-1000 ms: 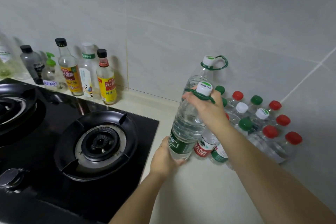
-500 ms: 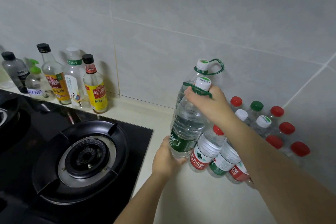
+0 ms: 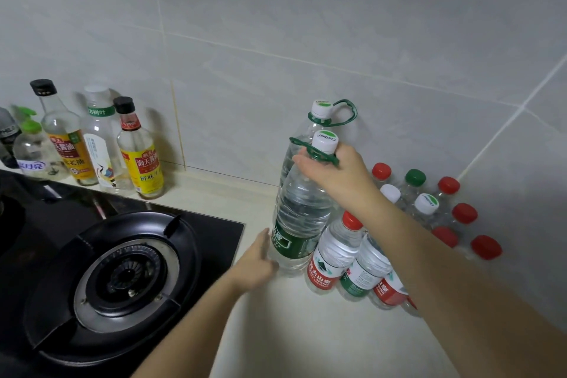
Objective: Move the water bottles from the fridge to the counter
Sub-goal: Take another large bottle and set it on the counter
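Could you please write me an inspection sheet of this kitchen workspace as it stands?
Surface: cream counter, bare in front.
Job's things: large water bottle upright, a second large bottle behind it; small bottles clustered to the right.
Clutter: sauce bottles along the wall.
Grips: right hand holds the near bottle's neck; left hand open at its base.
Cables: nothing seen.
Surroundings: black gas hob, grey tiled wall.

My home kitchen.
I'm at a cream counter (image 3: 306, 331) with a black gas hob (image 3: 122, 270), sauce bottles (image 3: 141, 156) and a grey tiled wall (image 3: 306, 24).
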Demonstrator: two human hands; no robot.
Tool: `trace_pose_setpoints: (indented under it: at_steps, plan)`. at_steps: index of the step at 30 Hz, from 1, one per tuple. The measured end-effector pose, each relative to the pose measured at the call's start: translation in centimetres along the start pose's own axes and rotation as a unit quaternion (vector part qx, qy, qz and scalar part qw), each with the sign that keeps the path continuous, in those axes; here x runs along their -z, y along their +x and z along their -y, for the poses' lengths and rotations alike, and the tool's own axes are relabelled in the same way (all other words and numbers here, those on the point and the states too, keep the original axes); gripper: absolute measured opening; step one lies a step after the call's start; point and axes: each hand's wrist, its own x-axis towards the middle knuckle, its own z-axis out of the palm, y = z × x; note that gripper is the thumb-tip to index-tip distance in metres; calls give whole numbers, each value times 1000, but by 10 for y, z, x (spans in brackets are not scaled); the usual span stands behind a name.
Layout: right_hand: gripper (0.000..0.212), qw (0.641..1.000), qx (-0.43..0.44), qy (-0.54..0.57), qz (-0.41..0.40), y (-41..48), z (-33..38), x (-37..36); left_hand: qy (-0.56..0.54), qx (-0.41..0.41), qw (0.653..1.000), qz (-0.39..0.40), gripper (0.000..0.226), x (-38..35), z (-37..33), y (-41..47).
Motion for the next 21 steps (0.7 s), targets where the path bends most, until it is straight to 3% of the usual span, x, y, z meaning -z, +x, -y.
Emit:
trace_pose_setpoints:
  at_steps: [3,8,11,18,21]
  plan:
    - [12,999,-4,37,3,-1,-4,-4,-133,55,987,-78,62,15,-29,18]
    - [14,997,-3,76,-1,0,-10,-4,-241,37,970,-23,52,-9,-79,27]
    - [9,997,4,80,3,2,-13,0,-240,21,971,-5,49,-12,-71,34]
    - [21,997,8,72,-17,-2,-10,-9,-210,21,977,-12,46,-7,-66,35]
    - [20,999,7,47,-20,-5,-7,-9,-221,31,973,-54,45,-9,-73,25]
